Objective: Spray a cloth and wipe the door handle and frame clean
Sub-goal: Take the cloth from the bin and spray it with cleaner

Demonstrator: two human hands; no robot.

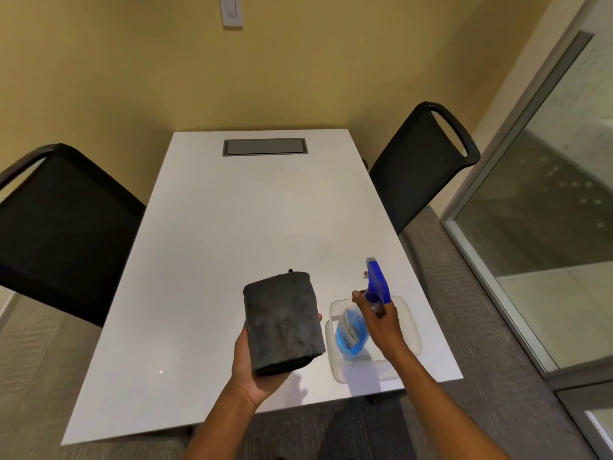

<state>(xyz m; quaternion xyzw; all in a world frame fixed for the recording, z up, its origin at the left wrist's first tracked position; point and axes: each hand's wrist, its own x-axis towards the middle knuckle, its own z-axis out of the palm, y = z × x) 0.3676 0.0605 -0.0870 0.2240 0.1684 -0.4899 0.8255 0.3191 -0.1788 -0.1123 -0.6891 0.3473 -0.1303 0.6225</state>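
A folded dark grey cloth (283,322) lies flat on my left hand (253,368), which holds it from below, above the near part of the white table (212,247). To its right, my right hand (381,322) grips the neck of a spray bottle (352,330) with blue liquid and a blue trigger head. The bottle is tilted, its base over a clear plastic tray (409,330) at the table's near right corner. Its nozzle points up and away. No door handle is in view.
Two black chairs flank the table, one at the left (63,227) and one at the back right (421,164). A grey cable hatch (264,147) sits in the tabletop's far end. A glass panel with a metal frame (517,180) runs along the right.
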